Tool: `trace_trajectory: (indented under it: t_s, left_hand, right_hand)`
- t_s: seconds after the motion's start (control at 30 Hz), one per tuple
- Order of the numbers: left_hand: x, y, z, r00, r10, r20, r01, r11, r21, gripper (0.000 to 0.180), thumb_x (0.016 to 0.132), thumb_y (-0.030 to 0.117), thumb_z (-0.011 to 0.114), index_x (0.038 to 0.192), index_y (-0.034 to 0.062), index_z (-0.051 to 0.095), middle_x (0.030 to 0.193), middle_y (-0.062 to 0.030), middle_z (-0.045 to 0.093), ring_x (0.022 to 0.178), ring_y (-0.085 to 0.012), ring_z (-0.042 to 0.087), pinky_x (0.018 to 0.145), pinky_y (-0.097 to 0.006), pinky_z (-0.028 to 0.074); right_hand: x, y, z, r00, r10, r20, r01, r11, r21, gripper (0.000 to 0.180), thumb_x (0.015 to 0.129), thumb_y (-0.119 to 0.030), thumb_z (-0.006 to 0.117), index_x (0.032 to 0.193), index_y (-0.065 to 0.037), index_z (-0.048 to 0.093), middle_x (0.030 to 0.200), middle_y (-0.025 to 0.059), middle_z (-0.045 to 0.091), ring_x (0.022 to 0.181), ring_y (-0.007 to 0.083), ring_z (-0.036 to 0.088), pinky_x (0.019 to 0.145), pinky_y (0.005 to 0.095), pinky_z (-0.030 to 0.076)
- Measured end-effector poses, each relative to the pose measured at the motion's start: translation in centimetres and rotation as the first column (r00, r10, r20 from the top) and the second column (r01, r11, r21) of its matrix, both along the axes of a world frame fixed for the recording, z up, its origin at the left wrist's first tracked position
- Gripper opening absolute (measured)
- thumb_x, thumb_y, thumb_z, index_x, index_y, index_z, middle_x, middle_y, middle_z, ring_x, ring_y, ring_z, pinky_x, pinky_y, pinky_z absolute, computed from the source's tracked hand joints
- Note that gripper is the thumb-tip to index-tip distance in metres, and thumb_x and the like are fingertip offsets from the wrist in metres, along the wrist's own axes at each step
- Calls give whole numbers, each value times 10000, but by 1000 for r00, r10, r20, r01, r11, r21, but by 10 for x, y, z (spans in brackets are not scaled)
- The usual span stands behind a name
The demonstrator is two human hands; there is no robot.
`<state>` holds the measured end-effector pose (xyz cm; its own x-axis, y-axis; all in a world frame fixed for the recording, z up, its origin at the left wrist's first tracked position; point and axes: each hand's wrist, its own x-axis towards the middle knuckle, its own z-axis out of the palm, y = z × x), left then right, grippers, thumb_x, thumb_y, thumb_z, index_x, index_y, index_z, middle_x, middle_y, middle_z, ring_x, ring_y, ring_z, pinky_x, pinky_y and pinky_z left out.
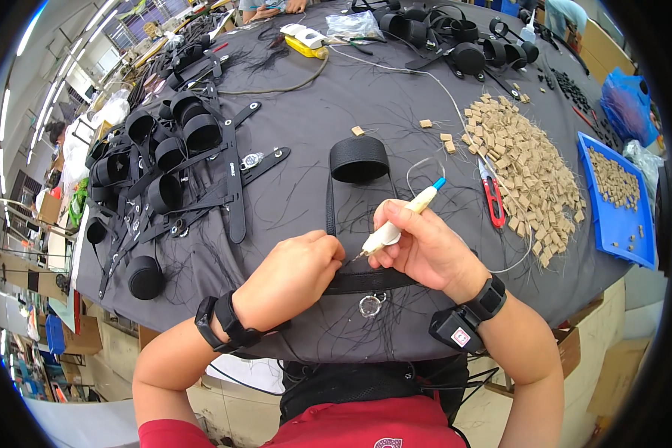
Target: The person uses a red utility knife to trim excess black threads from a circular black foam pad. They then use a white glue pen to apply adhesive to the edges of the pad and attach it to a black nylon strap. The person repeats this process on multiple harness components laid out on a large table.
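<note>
Right hand grips a pale pen-shaped tool, left hand curled closed at the black strap

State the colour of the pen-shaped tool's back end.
The back end is blue, seen in the head view.

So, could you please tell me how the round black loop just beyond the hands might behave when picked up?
The round black loop should probably hold its shape, since its wall curves smoothly. It is likely light for its size, being hollow. It may tug at the narrow black strap running from it.
</note>
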<state>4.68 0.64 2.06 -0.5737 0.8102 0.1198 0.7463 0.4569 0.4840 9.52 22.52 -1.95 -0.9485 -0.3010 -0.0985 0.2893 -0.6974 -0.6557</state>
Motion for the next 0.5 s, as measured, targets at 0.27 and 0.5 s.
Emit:
trace_trajectory:
  t_s: [0.27,0.5]
  left_hand:
    - [-5,7,6,985,-168,-43,153,961,-230,80,818,39,661,871,-17,641,849,-165,637,790,-360,654,720,-428,539]
    - [-3,10,1,987,-151,-47,136,963,-234,69,848,48,625,864,-18,618,797,-158,642,729,-314,665,663,-394,542]
  right_hand:
    - [-1,1,-2,998,-53,27,54,998,-35,283,1013,-317,595,927,-49,617,645,32,570,651,183,614,718,350,532]
    - [-1,0,-3,998,-62,17,63,997,-42,278,1007,-313,605,929,-46,617,647,36,575,646,184,618,713,352,539]
